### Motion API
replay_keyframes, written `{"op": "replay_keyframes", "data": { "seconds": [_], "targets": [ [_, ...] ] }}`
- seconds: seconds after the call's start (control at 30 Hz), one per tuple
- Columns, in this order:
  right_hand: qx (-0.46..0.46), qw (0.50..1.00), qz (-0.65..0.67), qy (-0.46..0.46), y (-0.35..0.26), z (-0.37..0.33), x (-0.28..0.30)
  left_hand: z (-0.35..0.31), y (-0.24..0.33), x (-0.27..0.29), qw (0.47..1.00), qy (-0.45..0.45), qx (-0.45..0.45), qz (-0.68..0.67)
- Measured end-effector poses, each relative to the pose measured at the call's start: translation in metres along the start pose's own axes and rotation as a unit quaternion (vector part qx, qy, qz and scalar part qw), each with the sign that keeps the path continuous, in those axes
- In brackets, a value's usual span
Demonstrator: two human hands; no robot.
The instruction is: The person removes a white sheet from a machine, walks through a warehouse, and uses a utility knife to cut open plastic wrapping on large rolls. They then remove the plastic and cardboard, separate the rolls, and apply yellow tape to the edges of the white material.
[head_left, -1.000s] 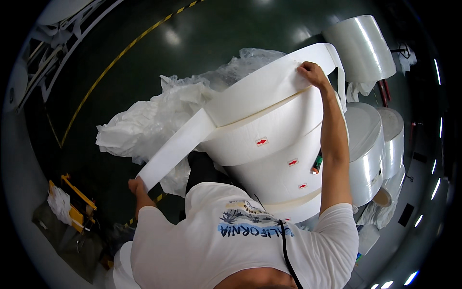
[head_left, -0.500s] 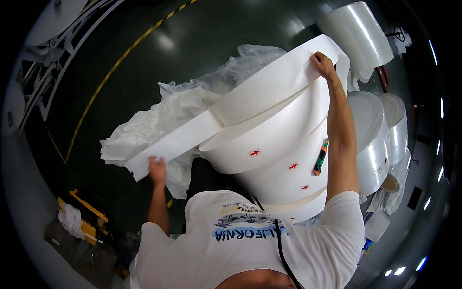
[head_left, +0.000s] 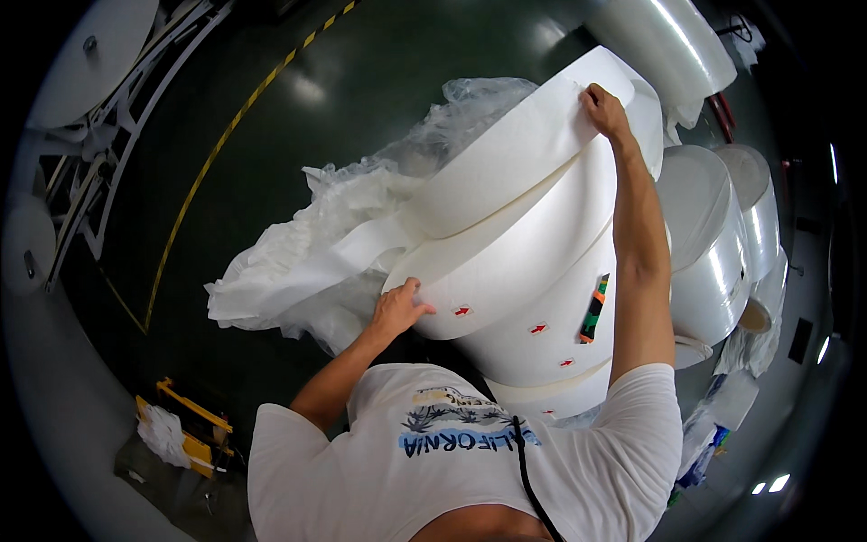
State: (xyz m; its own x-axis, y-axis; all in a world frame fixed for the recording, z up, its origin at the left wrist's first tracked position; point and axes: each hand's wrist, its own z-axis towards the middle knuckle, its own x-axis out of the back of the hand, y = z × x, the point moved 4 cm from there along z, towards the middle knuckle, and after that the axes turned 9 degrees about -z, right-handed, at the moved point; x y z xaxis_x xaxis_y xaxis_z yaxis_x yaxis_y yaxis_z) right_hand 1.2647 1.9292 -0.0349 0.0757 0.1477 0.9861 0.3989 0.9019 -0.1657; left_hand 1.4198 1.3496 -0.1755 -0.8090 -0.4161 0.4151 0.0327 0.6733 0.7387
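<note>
Several wide white rolls of sheet material lie stacked in front of me. My left hand (head_left: 402, 307) rests on the near left edge of the second roll (head_left: 506, 262), fingers and thumb apart. At the far end of the top roll (head_left: 506, 154), my right hand (head_left: 606, 110) presses against its face with curled fingers; what they grip, if anything, is hidden. A loose white strip (head_left: 348, 257) trails from the top roll's left side onto crumpled white wrapping (head_left: 271, 262). On a lower roll lies a green, black and orange utility knife (head_left: 594, 309), left of my right forearm.
Film-wrapped rolls (head_left: 700, 208) stand along the right, with another large one (head_left: 668, 45) at the far right. Clear plastic film (head_left: 479, 99) bunches behind the stack. A yellow-and-black floor line (head_left: 203, 167) curves at left, near a white-framed machine (head_left: 117, 117) and a yellow metal frame (head_left: 194, 425).
My left hand has let go of the white strip and moved right onto the second roll's edge. The strip has dropped onto the wrapping. My right hand stays at the top roll.
</note>
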Motion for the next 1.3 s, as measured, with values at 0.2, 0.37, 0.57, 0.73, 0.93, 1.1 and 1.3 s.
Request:
{"op": "replay_keyframes", "data": {
  "seconds": [0.2,0.37,0.57,0.73,0.93,1.1,1.3],
  "targets": [
    [0.021,1.0,-0.017,0.015,0.009,0.004,-0.003,0.001,0.003,-0.008,1.0,-0.01,-0.001,-0.008],
    [0.011,1.0,-0.022,0.011,0.007,0.005,-0.007,0.001,-0.001,-0.016,1.0,0.015,-0.014,0.007],
    [0.009,0.999,-0.029,0.025,0.006,-0.005,-0.007,-0.006,-0.022,-0.025,1.0,0.025,0.008,0.016],
    [0.02,0.998,-0.022,0.047,0.016,0.008,-0.009,-0.007,-0.017,-0.028,0.999,0.044,0.025,0.014],
    [0.012,0.998,0.02,0.066,0.008,0.0,-0.032,-0.038,-0.032,-0.035,0.994,0.076,0.077,-0.005],
    [-0.006,0.958,0.076,0.277,0.033,-0.05,0.011,0.0,-0.009,-0.004,0.992,0.073,0.06,0.088],
    [-0.092,0.94,0.06,0.324,0.034,-0.317,0.066,0.107,0.176,0.062,0.968,0.225,-0.099,0.059]
  ]
}}
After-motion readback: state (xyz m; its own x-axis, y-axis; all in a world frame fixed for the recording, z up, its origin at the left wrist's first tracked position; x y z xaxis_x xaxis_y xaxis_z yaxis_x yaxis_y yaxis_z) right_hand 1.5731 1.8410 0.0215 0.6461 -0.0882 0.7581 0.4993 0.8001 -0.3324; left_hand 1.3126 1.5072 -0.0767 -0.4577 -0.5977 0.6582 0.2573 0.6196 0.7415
